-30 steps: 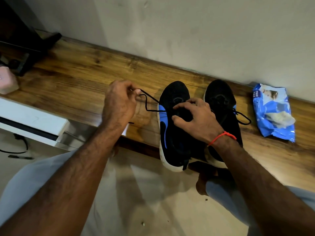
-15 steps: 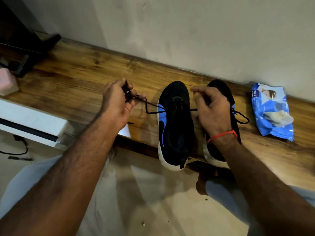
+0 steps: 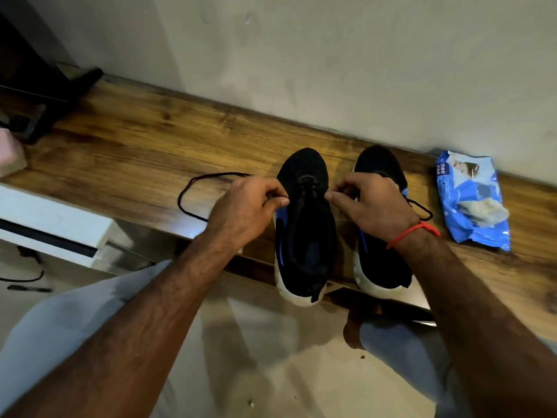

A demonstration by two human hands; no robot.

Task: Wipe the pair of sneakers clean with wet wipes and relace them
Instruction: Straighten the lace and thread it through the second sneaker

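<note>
left hand (image 3: pixel 250 203): I had it pinching the lace (image 3: pixel 193 191) at the left side of the near shoe (image 3: pixel 304 236), fingers curled tight.
right hand (image 3: pixel 370 203): pinching the other end at the right eyelets.
shoes: both sat side by side on the bench (image 3: pixel 135 152), heels over the front edge; second shoe (image 3: pixel 379 164) partly behind my right hand.
lace handling: thin, limp, light; slack looped on the bench. Best gripped near the tip.
wipes pack (image 3: pixel 470 200): right of the shoes.
</note>
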